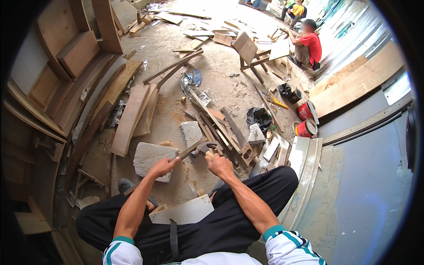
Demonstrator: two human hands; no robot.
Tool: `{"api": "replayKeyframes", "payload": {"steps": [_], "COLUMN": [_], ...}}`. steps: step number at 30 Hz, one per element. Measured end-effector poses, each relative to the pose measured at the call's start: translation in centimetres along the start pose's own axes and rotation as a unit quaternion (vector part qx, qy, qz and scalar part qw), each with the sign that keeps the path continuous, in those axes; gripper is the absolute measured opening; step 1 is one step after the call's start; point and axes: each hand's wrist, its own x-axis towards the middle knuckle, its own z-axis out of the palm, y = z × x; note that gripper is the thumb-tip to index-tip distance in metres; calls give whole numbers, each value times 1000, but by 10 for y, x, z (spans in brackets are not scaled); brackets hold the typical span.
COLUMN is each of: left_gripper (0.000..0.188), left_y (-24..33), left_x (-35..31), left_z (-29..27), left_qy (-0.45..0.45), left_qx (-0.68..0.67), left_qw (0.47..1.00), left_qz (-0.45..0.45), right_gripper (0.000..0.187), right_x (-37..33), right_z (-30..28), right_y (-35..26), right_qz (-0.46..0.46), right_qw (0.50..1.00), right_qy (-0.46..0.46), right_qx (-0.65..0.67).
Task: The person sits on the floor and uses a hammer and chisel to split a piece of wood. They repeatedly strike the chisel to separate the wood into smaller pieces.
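Observation:
My left hand (163,168) is closed round one end of a narrow wooden strip (190,149), which points away to the right. In my right hand (219,165) is the pale handle of a claw hammer (204,148). The hammer's metal head lies close beside the strip; whether they touch I cannot tell. Under my left hand sits a large grey stone block (152,155), with a smaller block (191,133) beyond it. A white-faced wooden box piece (187,212) rests across my lap between my knees. A handsaw (240,139) lies on the scrap wood ahead of my right hand.
Brown wooden cabinets (79,53) and leaning boards line the left. Loose planks (132,117) and offcuts cover the floor. Red paint cans (306,128) and a black plastic bag (259,117) stand on the right. A person in red (312,44) sits farther off beside a wooden chair (249,51).

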Motion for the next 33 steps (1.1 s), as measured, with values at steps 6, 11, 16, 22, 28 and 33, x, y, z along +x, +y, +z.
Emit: {"api": "replayKeyframes", "payload": {"steps": [6,11,16,22,28,33], "left_gripper": [76,82,82,79,86,84], "left_y": [-20,-26,-27,-24,-18,-7], "left_x": [16,32,42,49,52,47], "left_z": [-4,-9,-15,-16,-18,-22], "left_qy": [-18,-40,-47,-59,-68,-69], "left_qx": [28,53,54,68,101,105], "left_qw": [999,996,996,993,990,989], "left_qz": [-37,-51,-57,-71,-71,-74], "right_gripper": [63,64,65,65,66,66], "right_x": [10,20,24,23,21,27], "right_z": [22,34,37,37,35,42], "right_y": [-6,-6,-5,-5,-6,-3], "right_qz": [18,20,16,24,35,40], "right_qw": [998,998,998,997,997,997], "right_qy": [-54,-60,-57,-65,-65,-52], "right_qx": [7,22,26,28,34,30]}}
